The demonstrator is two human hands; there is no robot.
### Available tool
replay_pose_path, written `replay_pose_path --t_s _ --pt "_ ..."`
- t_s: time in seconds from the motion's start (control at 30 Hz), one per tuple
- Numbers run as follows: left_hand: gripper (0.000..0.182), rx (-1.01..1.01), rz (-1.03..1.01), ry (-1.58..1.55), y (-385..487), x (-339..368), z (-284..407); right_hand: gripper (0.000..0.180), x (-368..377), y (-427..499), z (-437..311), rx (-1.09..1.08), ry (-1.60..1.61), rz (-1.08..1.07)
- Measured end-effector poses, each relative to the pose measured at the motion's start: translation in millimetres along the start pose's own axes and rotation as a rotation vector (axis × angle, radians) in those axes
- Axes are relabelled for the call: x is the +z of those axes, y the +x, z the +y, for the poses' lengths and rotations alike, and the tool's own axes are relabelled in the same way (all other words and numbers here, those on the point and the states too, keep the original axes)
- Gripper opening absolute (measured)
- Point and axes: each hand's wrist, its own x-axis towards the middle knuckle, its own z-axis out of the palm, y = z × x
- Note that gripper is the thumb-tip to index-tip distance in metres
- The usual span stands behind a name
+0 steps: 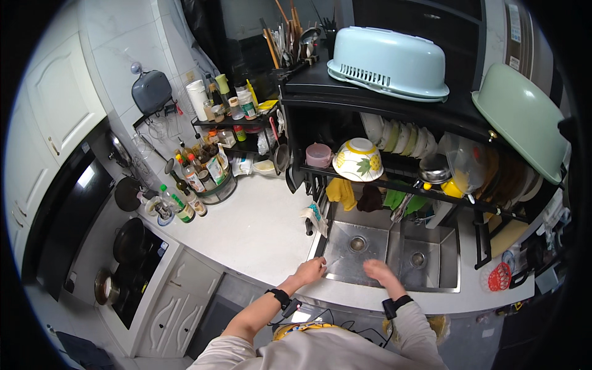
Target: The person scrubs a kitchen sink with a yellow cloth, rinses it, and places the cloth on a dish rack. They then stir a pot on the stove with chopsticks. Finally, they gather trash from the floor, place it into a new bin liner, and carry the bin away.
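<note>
My left hand (311,270) is at the left front edge of the stainless-steel double sink (342,273), its fingers curled; whether it holds anything is not clear. Over the front of the larger basin is my right hand (377,269), slightly blurred, and its fingers cannot be made out well. Both wrists wear black bands. Behind the basins a metal faucet (401,208) shows in part. Yellow, dark brown and green cloths (341,194) hang under the rack above the sink. A small printed packet or cloth (314,218) lies at the sink's left rim.
A black dish rack (397,185) spans the sink, with a patterned bowl (358,159), plates and a pink cup (318,155). Two large plastic basins (388,60) rest on top. Bottles (178,203) and a condiment tray (217,194) stand left, beyond them a stove with pans (129,240).
</note>
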Motion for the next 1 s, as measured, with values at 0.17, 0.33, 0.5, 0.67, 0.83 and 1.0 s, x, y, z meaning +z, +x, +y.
replay_pose_path --t_s 0.17,0.33,0.5,0.67,0.83,1.0 --pt "0.026 -0.003 -0.009 -0.146 -18 -8 -6 0.041 -15 45 58 0.192 -0.223 0.125" --pt "0.027 -0.009 -0.037 -0.181 -31 -10 -10 0.07 -1 43 57 0.104 -0.314 0.012" --pt "0.027 -0.029 -0.047 -0.145 -32 -8 -12 0.07 12 29 42 0.164 -0.308 0.074" --pt "0.027 -0.141 -0.092 0.084 -24 -7 -16 0.057 0 36 58 0.112 -0.457 0.062" --pt "0.029 -0.192 -0.128 0.146 -18 -5 -22 0.05 -18 62 95 0.022 -0.603 0.075" --pt "0.033 -0.231 -0.167 0.09 -30 6 -33 0.04 -18 75 100 0.033 -0.843 0.138"
